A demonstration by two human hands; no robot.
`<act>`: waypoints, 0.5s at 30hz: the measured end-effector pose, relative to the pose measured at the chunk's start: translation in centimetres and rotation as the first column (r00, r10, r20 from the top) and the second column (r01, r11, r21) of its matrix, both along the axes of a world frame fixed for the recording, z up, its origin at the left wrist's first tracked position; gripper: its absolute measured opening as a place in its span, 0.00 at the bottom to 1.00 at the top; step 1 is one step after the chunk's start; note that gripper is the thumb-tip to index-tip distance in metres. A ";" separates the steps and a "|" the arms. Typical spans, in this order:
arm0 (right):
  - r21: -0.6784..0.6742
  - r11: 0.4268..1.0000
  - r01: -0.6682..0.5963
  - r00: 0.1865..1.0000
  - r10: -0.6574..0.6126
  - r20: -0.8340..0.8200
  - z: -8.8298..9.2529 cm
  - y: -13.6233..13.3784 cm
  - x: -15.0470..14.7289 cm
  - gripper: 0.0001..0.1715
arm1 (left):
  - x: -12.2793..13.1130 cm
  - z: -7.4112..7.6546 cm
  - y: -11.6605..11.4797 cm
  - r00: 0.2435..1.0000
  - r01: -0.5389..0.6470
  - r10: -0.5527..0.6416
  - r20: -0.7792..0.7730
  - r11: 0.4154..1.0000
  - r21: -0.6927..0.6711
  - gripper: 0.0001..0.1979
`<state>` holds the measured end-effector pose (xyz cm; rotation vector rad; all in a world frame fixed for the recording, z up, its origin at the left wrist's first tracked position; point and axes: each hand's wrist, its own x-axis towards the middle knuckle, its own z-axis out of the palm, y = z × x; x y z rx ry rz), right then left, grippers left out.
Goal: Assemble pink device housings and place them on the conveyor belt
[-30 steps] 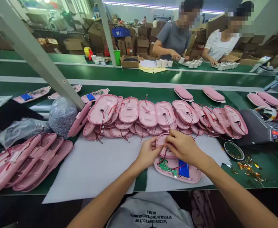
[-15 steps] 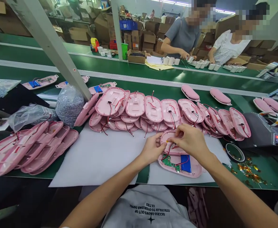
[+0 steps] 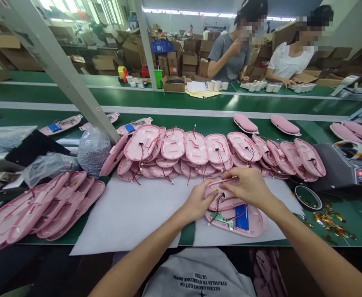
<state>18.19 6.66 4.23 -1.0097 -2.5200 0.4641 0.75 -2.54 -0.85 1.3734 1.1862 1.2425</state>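
Observation:
Between my hands is a pink plastic shell (image 3: pixel 230 201) with red and black wires, its inside facing up. My left hand (image 3: pixel 198 201) grips its left rim, thumb on the inner face. My right hand (image 3: pixel 248 185) is closed at its far right side, the fingers bent over the rim and the thumb near the wires. A small yellow piece shows by my left thumb. Directly below lies another pink shell (image 3: pixel 256 227) holding a green circuit board (image 3: pixel 227 220) and a blue battery (image 3: pixel 242 218); the upper shell partly covers it.
Piled pink shells (image 3: pixel 196 148) line the back of the white sheet (image 3: pixel 131 206), with more shells (image 3: pixel 57 202) at the left. A tape dispenser (image 3: pixel 348 169), tape roll (image 3: pixel 308 198) and amber tape scraps (image 3: pixel 332 220) are at right. Two people work across the bench.
My head view has shifted slightly. The shell in my hands is tilted more, and my right hand has come lower against it. Across the bench, one person has raised a hand toward the face.

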 end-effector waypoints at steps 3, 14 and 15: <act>0.144 0.989 -0.047 0.999 0.049 -0.011 0.5 -1.2 0.9 0.05 | -0.4 0.8 -0.7 0.990 0.094 -0.094 -0.102 0.996 0.003 0.16; -0.125 0.987 -0.097 0.965 0.124 0.231 -3.1 -7.9 3.7 0.54 | -2.9 3.0 -0.1 0.486 0.612 -0.400 -0.777 0.790 -0.024 0.35; -0.155 0.985 -0.072 0.962 0.110 0.250 -4.0 -7.6 3.5 0.60 | -3.0 3.2 0.3 0.472 0.613 -0.413 -0.779 0.789 -0.047 0.37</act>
